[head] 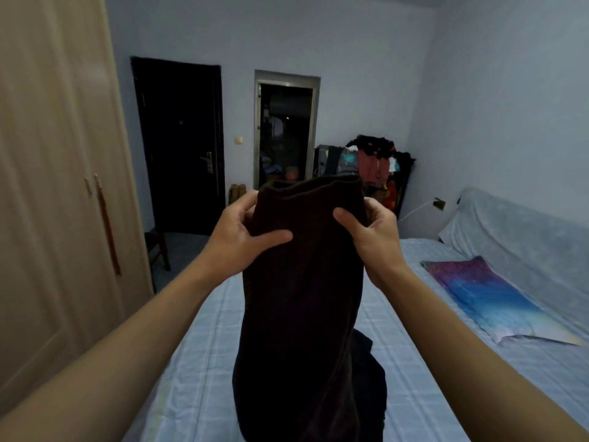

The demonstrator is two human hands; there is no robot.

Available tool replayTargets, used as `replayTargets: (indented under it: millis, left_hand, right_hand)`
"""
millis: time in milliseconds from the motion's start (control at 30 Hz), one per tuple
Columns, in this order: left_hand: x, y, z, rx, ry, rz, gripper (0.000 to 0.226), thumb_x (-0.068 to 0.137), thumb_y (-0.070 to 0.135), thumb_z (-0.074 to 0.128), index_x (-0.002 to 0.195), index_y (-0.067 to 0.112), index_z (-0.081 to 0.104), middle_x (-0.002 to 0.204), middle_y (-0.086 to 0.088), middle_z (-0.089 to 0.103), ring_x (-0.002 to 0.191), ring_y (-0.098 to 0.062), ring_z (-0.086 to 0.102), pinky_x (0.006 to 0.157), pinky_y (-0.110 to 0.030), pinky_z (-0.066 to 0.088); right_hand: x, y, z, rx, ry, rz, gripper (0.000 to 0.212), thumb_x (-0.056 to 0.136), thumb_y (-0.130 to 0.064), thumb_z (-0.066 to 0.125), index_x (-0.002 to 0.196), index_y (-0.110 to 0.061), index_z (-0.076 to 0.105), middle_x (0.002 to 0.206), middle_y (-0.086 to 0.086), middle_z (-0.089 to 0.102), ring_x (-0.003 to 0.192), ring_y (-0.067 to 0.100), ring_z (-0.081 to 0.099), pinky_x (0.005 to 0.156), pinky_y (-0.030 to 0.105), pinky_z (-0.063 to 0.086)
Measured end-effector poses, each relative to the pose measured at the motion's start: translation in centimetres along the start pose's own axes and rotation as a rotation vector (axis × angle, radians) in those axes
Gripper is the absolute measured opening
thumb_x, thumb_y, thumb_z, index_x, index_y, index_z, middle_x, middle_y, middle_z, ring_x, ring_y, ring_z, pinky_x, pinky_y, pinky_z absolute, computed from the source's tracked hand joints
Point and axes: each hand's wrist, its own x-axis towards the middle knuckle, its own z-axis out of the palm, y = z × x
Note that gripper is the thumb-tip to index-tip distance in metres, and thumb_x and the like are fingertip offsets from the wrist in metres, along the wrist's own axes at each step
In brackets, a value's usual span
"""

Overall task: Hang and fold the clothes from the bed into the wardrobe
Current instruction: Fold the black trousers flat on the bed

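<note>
Dark garment [299, 282] is pinched at top edge by L hand [242, 231] & R hand [373, 228], held up over bed [204, 362], wardrobe [47, 186] shut at left; risk: trailing hem could be snagged on bedding.

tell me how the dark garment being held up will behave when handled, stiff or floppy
Probably floppy: the dark garment hangs limp below the left hand and right hand, its lower end bunching near the bed. Seems fairly thick and grippy: a plain thumb pinch each side holds it.
</note>
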Motion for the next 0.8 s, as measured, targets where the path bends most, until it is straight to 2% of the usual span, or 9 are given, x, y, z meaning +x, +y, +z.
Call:
replayTargets:
  millis: [100,167,333,467,567,667,800]
  left_hand:
    - [-0.8,5.4,0.3,0.086,0.040,0.082,0.052,0.073,0.008,0.083,0.119,0.006,0.059,0.107,-0.004,0.072,0.101,-0.014,0.070,0.083,-0.028,0.058]
    - [-1.8,9.0,0.9,0.132,0.052,0.118,0.051,0.073,0.007,0.083,0.119,0.006,0.060,0.106,-0.003,0.073,0.099,-0.012,0.071,0.079,-0.024,0.058]
    - [-5.3,15.7,3.4,0.220,0.128,0.169,0.050,0.070,0.010,0.085,0.114,0.005,0.062,0.104,-0.007,0.073,0.097,-0.014,0.071,0.078,-0.026,0.058]
    - [-9.1,19.7,5.1,0.221,0.186,0.162,0.053,0.069,0.011,0.086,0.115,0.004,0.062,0.110,-0.012,0.072,0.101,-0.022,0.070,0.084,-0.032,0.058]
    - [-11.9,22.3,6.0,0.194,0.214,0.171,0.054,0.068,0.010,0.084,0.116,0.001,0.062,0.108,-0.011,0.072,0.097,-0.016,0.071,0.078,-0.026,0.059]
    - [-14.1,24.7,6.3,0.143,0.225,0.181,0.050,0.067,0.016,0.084,0.112,0.010,0.065,0.102,0.002,0.075,0.096,-0.011,0.071,0.075,-0.023,0.058]
    - [-16.0,26.7,6.1,0.073,0.241,0.204,0.046,0.064,0.023,0.085,0.106,0.020,0.067,0.105,0.004,0.074,0.101,-0.014,0.071,0.079,-0.027,0.058]
  right_hand:
    - [-1.1,-4.4,-0.8,0.051,-0.049,-0.090,0.020,0.088,-0.011,0.071,0.107,-0.010,0.066,0.098,0.006,0.074,0.091,0.020,0.072,0.074,0.030,0.059]
    - [-2.3,-6.9,-1.6,0.088,-0.075,-0.132,0.024,0.089,-0.013,0.071,0.111,-0.010,0.064,0.101,0.008,0.074,0.093,0.022,0.072,0.075,0.032,0.059]
    - [-5.5,-11.4,-3.7,0.145,-0.114,-0.172,0.024,0.089,-0.016,0.071,0.112,-0.014,0.065,0.103,0.004,0.073,0.095,0.018,0.072,0.079,0.034,0.060]
    - [-8.8,-14.4,-5.1,0.142,-0.144,-0.204,0.026,0.089,-0.016,0.071,0.114,-0.012,0.065,0.105,0.003,0.073,0.098,0.018,0.071,0.083,0.038,0.060]
    - [-11.4,-16.6,-5.8,0.129,-0.156,-0.253,0.027,0.089,-0.014,0.071,0.115,-0.007,0.065,0.105,0.004,0.073,0.098,0.017,0.071,0.084,0.036,0.059]
    - [-13.6,-19.1,-6.2,0.108,-0.154,-0.301,0.029,0.089,-0.016,0.072,0.116,-0.007,0.065,0.106,0.004,0.073,0.098,0.016,0.071,0.083,0.034,0.059]
    - [-15.7,-21.9,-6.1,0.081,-0.144,-0.324,0.030,0.089,-0.021,0.072,0.116,-0.008,0.065,0.106,0.004,0.073,0.096,0.015,0.071,0.081,0.032,0.059]
